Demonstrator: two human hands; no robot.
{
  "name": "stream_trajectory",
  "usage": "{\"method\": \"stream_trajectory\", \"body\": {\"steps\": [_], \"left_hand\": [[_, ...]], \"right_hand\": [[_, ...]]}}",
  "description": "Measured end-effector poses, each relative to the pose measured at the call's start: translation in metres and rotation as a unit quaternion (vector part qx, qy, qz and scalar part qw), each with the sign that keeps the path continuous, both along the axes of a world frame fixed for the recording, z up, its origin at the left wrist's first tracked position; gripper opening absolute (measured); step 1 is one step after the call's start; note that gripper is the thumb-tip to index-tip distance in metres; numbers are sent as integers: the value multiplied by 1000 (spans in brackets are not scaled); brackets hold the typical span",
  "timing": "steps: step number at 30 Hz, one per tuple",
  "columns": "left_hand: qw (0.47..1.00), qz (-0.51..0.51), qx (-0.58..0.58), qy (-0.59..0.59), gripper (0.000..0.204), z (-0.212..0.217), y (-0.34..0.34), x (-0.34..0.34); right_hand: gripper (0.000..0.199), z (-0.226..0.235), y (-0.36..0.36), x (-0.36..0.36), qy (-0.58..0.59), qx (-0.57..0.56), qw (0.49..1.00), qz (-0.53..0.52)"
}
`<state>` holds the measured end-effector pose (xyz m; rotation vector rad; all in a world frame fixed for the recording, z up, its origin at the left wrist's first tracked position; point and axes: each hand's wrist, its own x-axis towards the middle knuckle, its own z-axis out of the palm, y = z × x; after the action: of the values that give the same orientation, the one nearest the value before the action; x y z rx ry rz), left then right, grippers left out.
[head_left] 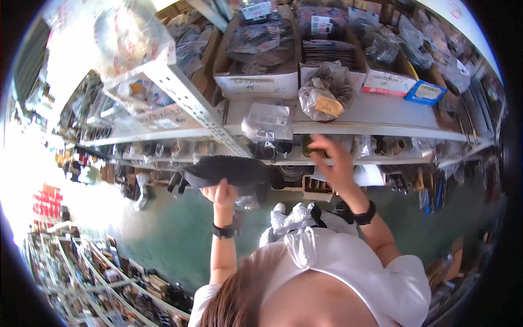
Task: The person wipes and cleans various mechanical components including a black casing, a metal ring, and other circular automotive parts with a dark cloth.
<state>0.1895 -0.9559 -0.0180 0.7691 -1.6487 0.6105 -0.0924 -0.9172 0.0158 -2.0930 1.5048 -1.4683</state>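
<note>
My left hand (220,192) is closed around a long black brush-like thing (231,170) with a rough, bristly top. It is held level, just in front of the shelf rack; its exact kind is unclear. My right hand (333,163) is raised by the shelf's front edge (376,129), its fingers apart and nothing visible in them. Behind those fingers a small greenish round thing (310,146) shows on the lower shelf, partly hidden. Above the right hand, a clear plastic bag of grey parts (327,94) with an orange label sits on the upper shelf. Beside it lies a flat bagged item (268,121).
Open cardboard boxes (256,86) of bagged parts line the upper shelf. A perforated metal upright (190,101) stands at the left. Below are a lower shelf (381,160) with parts and a green floor (163,231). More racks (92,272) stand at the lower left.
</note>
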Motion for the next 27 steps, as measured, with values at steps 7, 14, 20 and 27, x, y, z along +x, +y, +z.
{"method": "stream_trajectory", "body": {"steps": [7,14,20,27], "left_hand": [[997,-61,-28,31,2,-7,-29,7],[997,-56,5,-50,27,-16,-49,35],[997,-75,18,-13,15,-16,-52,30],[994,-92,52,23,12,-24,-58,19]], "right_hand": [[87,6,-27,-28,22,-36,966,-254],[69,3,-59,-9,54,-39,956,-286],[55,14,-56,-9,-10,-43,953,-298],[77,4,-47,-32,-51,16,964,-260]]}}
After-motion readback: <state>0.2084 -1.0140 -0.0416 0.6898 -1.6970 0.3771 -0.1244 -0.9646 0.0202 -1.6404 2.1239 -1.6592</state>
